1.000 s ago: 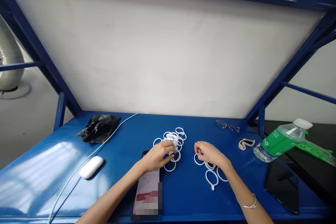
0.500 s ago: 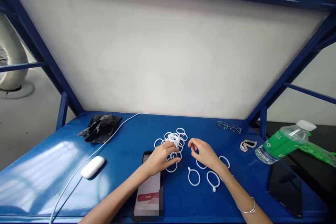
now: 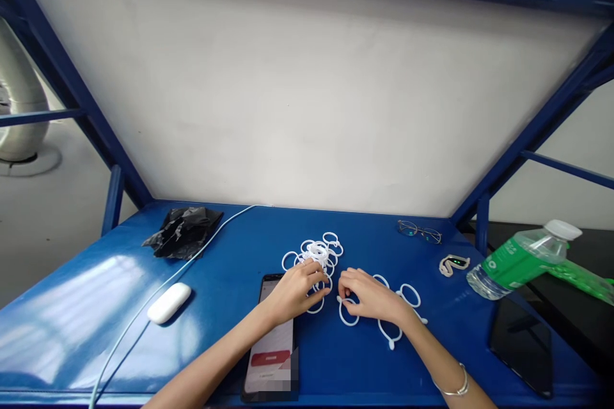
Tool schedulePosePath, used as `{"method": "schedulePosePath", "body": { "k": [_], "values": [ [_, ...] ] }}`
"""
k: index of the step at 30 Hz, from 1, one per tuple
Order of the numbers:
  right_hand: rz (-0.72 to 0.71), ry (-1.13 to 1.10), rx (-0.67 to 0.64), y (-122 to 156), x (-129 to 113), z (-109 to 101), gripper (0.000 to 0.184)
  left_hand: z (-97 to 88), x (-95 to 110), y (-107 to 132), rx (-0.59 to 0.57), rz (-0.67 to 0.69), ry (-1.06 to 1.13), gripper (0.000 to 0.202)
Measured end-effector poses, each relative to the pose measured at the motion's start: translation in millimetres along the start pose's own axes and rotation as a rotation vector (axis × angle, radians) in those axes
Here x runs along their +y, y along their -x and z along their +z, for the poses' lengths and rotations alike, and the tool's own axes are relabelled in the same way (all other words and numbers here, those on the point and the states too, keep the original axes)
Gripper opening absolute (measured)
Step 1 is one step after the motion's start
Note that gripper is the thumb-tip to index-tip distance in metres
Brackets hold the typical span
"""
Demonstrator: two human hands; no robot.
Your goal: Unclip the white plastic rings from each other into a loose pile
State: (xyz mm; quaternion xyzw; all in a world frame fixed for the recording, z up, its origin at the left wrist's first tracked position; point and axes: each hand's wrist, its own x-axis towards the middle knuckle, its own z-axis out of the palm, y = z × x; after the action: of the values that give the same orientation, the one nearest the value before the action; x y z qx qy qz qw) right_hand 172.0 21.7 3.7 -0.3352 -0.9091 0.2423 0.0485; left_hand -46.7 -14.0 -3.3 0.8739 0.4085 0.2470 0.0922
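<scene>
Several white plastic rings, each with a small tab, lie on the blue table. My left hand (image 3: 298,289) rests at the near edge of a heap of white rings (image 3: 317,250), fingers curved over it and thumb apart; its grip is open. To the right, my right hand (image 3: 367,294) has its fingers closed at the top of a single white ring (image 3: 348,323), near its tab. Beside and partly behind that hand lie more loose rings, among them a white ring (image 3: 410,294) and a lower white ring (image 3: 391,340).
A phone (image 3: 270,361) lies under my left forearm. Leftward are a white mouse (image 3: 169,303), a pale cable (image 3: 158,294) and a black plastic bag (image 3: 186,231). Eyeglasses (image 3: 419,231), a pale wristband (image 3: 453,264), a water bottle (image 3: 522,259) and a dark tablet (image 3: 522,345) are at right.
My right hand has come down to the single ring, which has shifted slightly up and left with the fingers now at it. My left hand has hardly moved.
</scene>
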Motion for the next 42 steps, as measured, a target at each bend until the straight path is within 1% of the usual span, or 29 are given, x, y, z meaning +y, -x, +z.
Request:
{"method": "schedulePosePath", "body": {
  "k": [3,6,8,10,11,13,15,17,18,20,23,29,32,34,36,39,41,42],
  "values": [
    [-0.005,-0.025,0.123,-3,-4,0,0.01,2.4,2,2,0.001,-0.006,0.003,0.02],
    [-0.007,-0.107,0.238,-5,-11,2,0.006,5.0,3,3,0.018,-0.021,0.046,0.027],
    [-0.019,-0.174,0.305,-6,-15,4,0.004,6.4,4,3,0.031,-0.043,0.132,0.027],
    [-0.015,-0.273,0.34,-6,-18,6,0.004,6.4,5,1,0.044,-0.088,0.265,0.029],
    [-0.01,-0.352,0.329,-7,-18,7,0.005,5.6,5,1,0.044,-0.115,0.345,0.032],
    [-0.009,-0.562,0.252,-7,-16,6,0.013,2.4,5,-1,0.014,-0.17,0.548,0.035],
    [-0.031,-0.782,0.139,-7,-13,4,0.024,-2.1,5,-2,-0.06,-0.217,0.814,0.038],
    [-0.062,-0.951,0.055,-6,-10,3,0.035,-6.1,6,-3,-0.136,-0.242,1.065,0.043],
    [-0.075,-1.013,0.03,-6,-9,3,0.04,-7.6,7,-3,-0.165,-0.243,1.148,0.045],
    [-0.1,-1.099,0.006,-6,-9,5,0.049,-9.0,9,-3,-0.206,-0.24,1.219,0.049],
    [-0.131,-1.181,-0.004,-6,-14,12,0.055,-7.3,11,-2,-0.232,-0.241,1.242,0.053],
    [-0.148,-1.379,-0.091,-10,-20,25,0.052,-3.1,14,-2,-0.23,-0.194,1.271,0.057],
    [-0.215,-1.446,-0.115,-13,-20,28,0.052,-2.0,15,-2,-0.221,-0.184,1.311,0.057],
    [-0.266,-1.478,-0.102,-14,-20,27,0.054,-1.7,15,-2,-0.199,-0.191,1.324,0.059],
    [-0.277,-1.434,-0.074,-13,-21,23,0.051,-3.4,12,-1,-0.197,-0.189,1.299,0.059],
    [-0.238,-1.263,0.013,-10,-18,12,0.033,-10.9,7,1,-0.206,-0.162,1.189,0.055],
    [-0.194,-1.121,0.132,-8,-12,1,0.027,-17.0,3,1,-0.164,-0.141,1.034,0.049],
    [-0.147,-1.003,0.213,-7,-6,-5,0.025,-19.2,1,1,-0.141,-0.122,0.907,0.045]
  ]
}}
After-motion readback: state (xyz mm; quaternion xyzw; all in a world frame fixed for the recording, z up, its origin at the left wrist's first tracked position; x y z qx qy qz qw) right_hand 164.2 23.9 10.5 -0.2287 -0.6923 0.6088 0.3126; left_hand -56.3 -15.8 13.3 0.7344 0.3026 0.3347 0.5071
